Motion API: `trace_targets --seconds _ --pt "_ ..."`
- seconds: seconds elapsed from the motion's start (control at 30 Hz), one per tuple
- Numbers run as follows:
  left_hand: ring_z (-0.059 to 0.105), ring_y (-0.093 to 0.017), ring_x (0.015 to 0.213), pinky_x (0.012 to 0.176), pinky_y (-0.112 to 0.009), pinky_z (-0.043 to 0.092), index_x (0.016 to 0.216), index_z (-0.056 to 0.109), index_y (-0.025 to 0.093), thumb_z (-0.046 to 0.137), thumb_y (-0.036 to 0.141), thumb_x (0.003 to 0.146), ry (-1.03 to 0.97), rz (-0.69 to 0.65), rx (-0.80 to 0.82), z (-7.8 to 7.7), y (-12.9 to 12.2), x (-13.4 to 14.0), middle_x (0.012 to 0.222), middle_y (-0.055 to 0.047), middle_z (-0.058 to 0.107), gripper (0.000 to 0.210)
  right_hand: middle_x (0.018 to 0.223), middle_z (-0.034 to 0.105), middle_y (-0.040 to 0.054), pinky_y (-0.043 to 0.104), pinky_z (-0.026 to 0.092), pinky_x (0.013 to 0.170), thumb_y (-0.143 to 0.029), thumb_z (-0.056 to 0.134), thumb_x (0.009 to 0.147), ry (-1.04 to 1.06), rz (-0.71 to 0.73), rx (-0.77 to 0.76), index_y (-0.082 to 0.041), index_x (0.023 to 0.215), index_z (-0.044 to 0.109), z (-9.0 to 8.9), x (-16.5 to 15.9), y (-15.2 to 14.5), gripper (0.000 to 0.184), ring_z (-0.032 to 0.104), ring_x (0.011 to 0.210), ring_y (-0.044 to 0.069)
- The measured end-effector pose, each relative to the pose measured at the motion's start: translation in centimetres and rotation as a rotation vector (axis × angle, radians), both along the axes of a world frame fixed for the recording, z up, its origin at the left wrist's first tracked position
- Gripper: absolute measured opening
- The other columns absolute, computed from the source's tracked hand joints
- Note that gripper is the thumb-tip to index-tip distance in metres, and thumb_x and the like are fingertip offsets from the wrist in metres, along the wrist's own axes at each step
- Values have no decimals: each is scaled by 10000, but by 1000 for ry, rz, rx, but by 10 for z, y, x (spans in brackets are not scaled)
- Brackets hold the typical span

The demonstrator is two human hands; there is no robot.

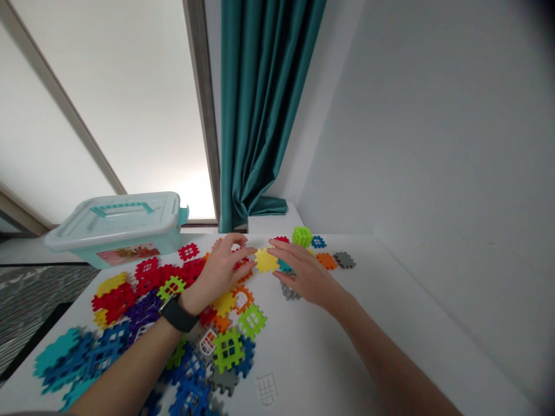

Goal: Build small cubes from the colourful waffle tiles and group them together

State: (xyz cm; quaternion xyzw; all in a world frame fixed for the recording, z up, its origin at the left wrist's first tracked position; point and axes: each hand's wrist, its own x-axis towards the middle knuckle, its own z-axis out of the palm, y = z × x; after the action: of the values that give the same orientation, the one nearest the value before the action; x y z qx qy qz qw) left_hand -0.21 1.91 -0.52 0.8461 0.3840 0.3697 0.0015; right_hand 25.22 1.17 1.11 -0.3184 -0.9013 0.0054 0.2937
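Observation:
A yellow square tile with toothed edges (266,260) is tilted up between my two hands, its face turned towards me. My left hand (223,263), with a black watch on the wrist, has its thumb and fingertips at the tile's left edge. From the other side, the fingertips of my right hand (306,274) meet the tile's right edge. Behind the right hand stands a lime green block built of such tiles (302,236). A grey tile (289,290) and a teal tile (285,266) are partly hidden by that hand.
Toothed tiles in red (147,274), purple (143,309), blue (191,396) and lime green (229,349) spread over the white table's left side. A lidded pale teal box (125,225) stands behind them. Right of my hands lie an orange tile (326,261) and a grey tile (344,260).

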Motion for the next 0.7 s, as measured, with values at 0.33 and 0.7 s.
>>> trace_targets --seconds 0.33,0.7 --pt "586 -254 1136 987 -442 512 1055 660 212 629 260 923 -99 -2 -96 4 -6 8 1200 -100 555 144 1320 633 133 485 524 1039 -211 663 903 58 -31 15 -229 1209 585 -2 -2 0 316 613 1233 273" --pt "595 -251 1095 951 -443 521 1068 650 217 656 295 919 -81 -3 -82 0 -7 11 1177 -93 566 168 1238 607 124 481 539 1004 -225 645 914 136 -93 52 -235 1133 597 -11 -13 -3 224 603 1198 272"
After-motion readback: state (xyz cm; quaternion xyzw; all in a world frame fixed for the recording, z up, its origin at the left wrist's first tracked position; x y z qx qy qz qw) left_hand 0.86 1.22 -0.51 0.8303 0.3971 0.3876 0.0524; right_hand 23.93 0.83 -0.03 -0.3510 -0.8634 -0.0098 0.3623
